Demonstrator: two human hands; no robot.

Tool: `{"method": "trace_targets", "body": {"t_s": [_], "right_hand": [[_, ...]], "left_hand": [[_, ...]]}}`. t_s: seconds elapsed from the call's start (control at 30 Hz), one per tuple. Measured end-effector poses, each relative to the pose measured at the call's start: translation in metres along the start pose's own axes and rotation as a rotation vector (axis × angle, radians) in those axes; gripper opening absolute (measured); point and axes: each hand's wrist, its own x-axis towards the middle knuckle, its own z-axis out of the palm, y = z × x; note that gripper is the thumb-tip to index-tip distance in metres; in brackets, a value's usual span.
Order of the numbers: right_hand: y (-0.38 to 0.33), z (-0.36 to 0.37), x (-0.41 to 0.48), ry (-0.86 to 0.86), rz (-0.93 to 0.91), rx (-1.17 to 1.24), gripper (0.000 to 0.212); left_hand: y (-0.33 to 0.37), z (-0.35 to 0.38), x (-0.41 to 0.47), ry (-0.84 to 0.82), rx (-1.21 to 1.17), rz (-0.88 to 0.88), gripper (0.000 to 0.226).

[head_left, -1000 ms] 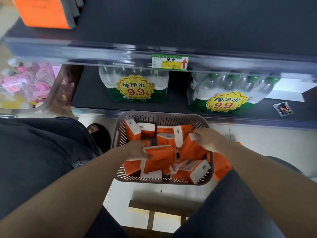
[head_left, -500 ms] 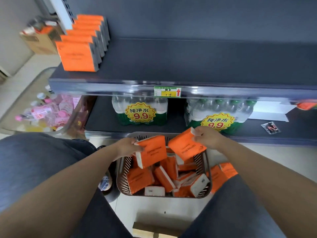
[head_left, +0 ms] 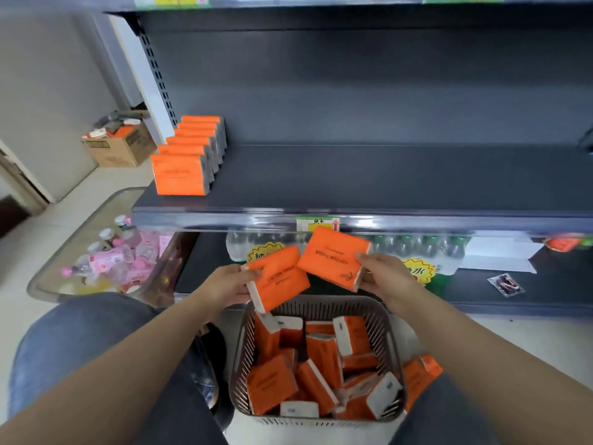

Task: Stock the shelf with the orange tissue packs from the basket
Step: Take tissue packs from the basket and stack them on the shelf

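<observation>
Orange tissue pack (head_left: 277, 277) in L hand (head_left: 229, 284), fingers curled round its left edge, held just above basket (head_left: 239, 364) rim. R hand (head_left: 382, 277) pinches 2nd pack (head_left: 333, 256) by its right end, tilted, print upside down, just beside the 1st. Loose packs (head_left: 321, 364) lie jumbled in basket; row of packs (head_left: 181, 175) stands at shelf (head_left: 353, 178) left end.
</observation>
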Motion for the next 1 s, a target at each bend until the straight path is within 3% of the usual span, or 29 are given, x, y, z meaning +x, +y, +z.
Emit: {"method": "trace_targets", "body": {"t_s": [0.1, 0.23, 0.33, 0.43, 0.57, 0.7, 0.83, 1.0], "right_hand": [[-0.008, 0.012, -0.005, -0.001, -0.001, 0.207, 0.015], [-0.015, 0.035, -0.007, -0.049, 0.003, 0.498, 0.028], [-0.021, 0.052, -0.012, -0.074, 0.031, 0.618, 0.018], [-0.025, 0.068, -0.019, -0.105, 0.049, 0.578, 0.008], [-0.031, 0.089, -0.025, -0.137, 0.032, 0.520, 0.016], [-0.036, 0.109, -0.029, -0.163, -0.036, 0.445, 0.011], [-0.043, 0.127, -0.032, -0.134, -0.101, 0.385, 0.027], [-0.056, 0.148, -0.038, -0.161, -0.234, 0.247, 0.024]], "left_hand": [[0.009, -0.002, -0.003, 0.039, -0.137, 0.038, 0.038], [0.024, 0.001, -0.008, 0.042, -0.262, 0.106, 0.039], [0.036, 0.007, -0.012, 0.048, -0.315, 0.151, 0.035], [0.046, 0.010, -0.014, 0.053, -0.373, 0.185, 0.035], [0.054, 0.012, -0.017, 0.063, -0.409, 0.227, 0.035], [0.063, 0.015, -0.022, 0.041, -0.430, 0.285, 0.031], [0.072, 0.012, -0.025, 0.004, -0.442, 0.334, 0.035], [0.084, 0.010, -0.019, 0.006, -0.434, 0.418, 0.056]]}}
